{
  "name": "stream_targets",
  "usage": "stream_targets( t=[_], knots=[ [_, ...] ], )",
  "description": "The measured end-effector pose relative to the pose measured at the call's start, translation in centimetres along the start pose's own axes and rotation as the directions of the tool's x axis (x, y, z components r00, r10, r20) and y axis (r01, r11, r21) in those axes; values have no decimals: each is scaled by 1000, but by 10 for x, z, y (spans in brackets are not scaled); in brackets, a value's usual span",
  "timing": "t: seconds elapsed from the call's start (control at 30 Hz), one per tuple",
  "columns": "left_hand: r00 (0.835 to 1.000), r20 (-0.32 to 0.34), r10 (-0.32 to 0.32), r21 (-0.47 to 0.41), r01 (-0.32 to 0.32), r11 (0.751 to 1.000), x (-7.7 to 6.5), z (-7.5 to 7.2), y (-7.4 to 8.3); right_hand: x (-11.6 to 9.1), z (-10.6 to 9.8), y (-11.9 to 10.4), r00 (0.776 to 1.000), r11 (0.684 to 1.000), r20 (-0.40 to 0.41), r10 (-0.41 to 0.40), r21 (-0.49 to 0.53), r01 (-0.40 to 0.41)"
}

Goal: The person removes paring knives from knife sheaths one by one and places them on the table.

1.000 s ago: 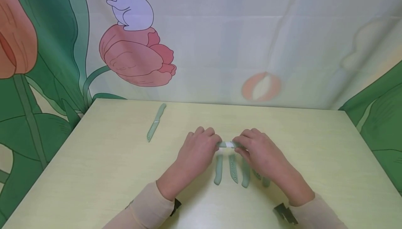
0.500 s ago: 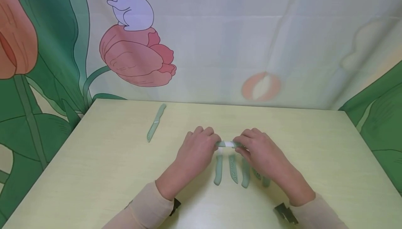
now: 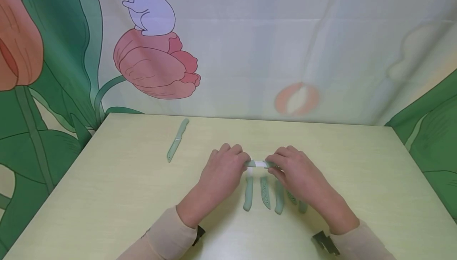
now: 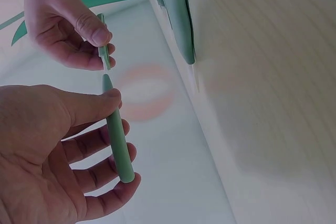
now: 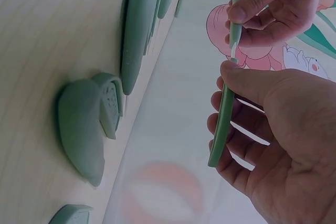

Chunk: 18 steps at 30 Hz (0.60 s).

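My left hand (image 3: 225, 169) grips the green handle of a small knife (image 4: 119, 148) between thumb and fingers. Facing it, my right hand (image 3: 298, 173) pinches a green blade sheath (image 5: 223, 121). A short stretch of white blade (image 3: 260, 164) shows between handle and sheath; the remainder of the blade is hidden in the sheath and fingers. Both hands hold the pair level above the table. Just in front of them lie a green-handled knife (image 3: 248, 196), a perforated sheath (image 3: 265, 192) and another green handle (image 3: 279, 200).
Under the right wrist, a further sheath (image 3: 292, 197) and handle (image 3: 302, 207) are partly covered. Farther back on the left lies a sheathed green knife (image 3: 177, 139). A printed curtain (image 3: 242, 54) hangs behind the table's (image 3: 118, 196) far edge.
Slightly more white blade shows between handle and sheath, as my left hand has shifted a little to the left. My right hand stays nearly still.
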<state>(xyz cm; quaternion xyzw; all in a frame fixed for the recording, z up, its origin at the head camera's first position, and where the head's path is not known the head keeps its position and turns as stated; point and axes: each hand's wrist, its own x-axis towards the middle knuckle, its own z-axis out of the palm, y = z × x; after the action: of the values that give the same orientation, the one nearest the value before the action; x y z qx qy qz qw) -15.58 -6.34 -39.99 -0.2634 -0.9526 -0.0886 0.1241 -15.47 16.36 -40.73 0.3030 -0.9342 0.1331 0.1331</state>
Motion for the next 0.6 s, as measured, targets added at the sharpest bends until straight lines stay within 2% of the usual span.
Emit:
stream_targets(
  t=[0.33, 0.6],
  knots=[
    [1000, 7, -11, 1, 11, 1000, 3, -2, 0, 2, -2, 6, 1000, 1000, -5, -16, 0, 16],
    [1000, -12, -14, 0, 14, 1000, 5, -3, 0, 4, -5, 7, 1000, 1000, 4, -17, 3, 17]
  ],
)
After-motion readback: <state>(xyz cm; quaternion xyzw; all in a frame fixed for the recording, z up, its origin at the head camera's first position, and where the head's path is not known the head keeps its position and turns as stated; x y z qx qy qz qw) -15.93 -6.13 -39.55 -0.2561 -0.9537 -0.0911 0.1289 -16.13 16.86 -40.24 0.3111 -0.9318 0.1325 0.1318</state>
